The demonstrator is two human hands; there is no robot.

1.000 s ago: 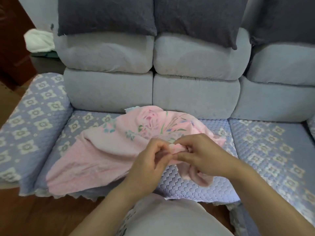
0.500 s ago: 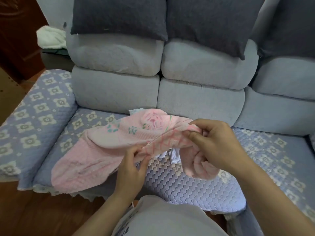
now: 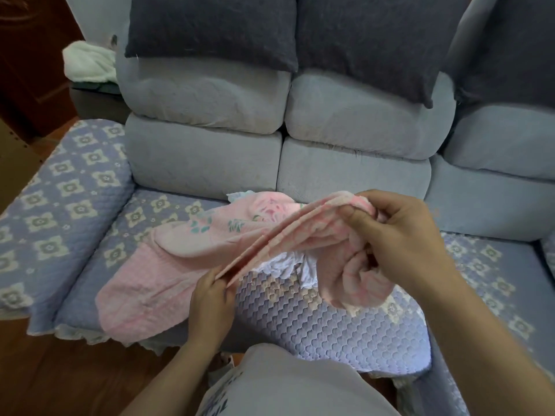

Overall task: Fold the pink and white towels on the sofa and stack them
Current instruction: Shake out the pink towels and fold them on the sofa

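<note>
Fingers of the right hand (image 3: 402, 238) curl round one end of the pink towel (image 3: 186, 265), a bunched corner caught between thumb and forefinger. Down and to the left of that grip, the left hand (image 3: 210, 298) pinches the same doubled edge, so the hem runs taut and slanting between the two hands, raised off the seat. Below the right grip a loose fold of the towel hangs in a soft roll. Left of the left grip the rest of the towel lies spread on the sofa (image 3: 330, 325), its flowered part toward the backrest. Under the stretched hem, between the two grips, a crumpled white towel (image 3: 288, 265) shows on the quilted seat cover. Beyond the grips, dark cushions (image 3: 210, 28) lean along the backrest.
</note>
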